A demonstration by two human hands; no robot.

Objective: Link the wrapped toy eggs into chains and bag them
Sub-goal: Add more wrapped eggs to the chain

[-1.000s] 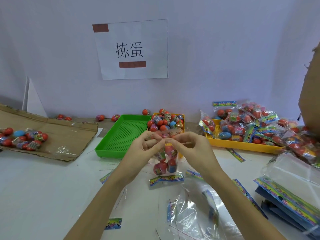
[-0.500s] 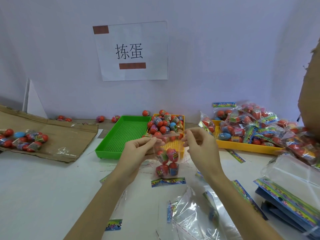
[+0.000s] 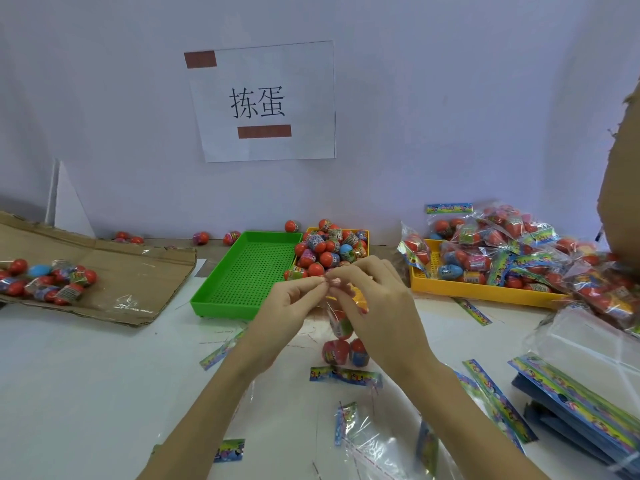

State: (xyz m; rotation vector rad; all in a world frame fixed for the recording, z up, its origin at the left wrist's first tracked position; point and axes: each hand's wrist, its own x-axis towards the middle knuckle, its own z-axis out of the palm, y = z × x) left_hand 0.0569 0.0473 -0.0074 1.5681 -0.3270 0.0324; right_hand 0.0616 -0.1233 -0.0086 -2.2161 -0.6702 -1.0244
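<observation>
A clear bag of wrapped toy eggs [image 3: 341, 344] hangs upside down above the white table, its printed header strip at the bottom. My left hand [image 3: 289, 308] and my right hand [image 3: 375, 306] meet at the bag's open top edge, and both pinch it between thumb and fingers. Red and blue eggs show through the plastic below my hands. Behind them a yellow tray [image 3: 363, 233] holds a heap of loose wrapped eggs [image 3: 329, 249].
An empty green tray [image 3: 211, 299] stands left of centre. A second yellow tray [image 3: 478, 292] with filled bags [image 3: 512, 244] lies at the right. Flat cardboard [image 3: 138, 271] at the left carries several eggs. Empty bags [image 3: 377, 441] and a stack of headers [image 3: 568, 407] lie near me.
My hands, apart half a second ago with the bag's mouth stretched wide, have come together again at its top edge. The bag still hangs between them.
</observation>
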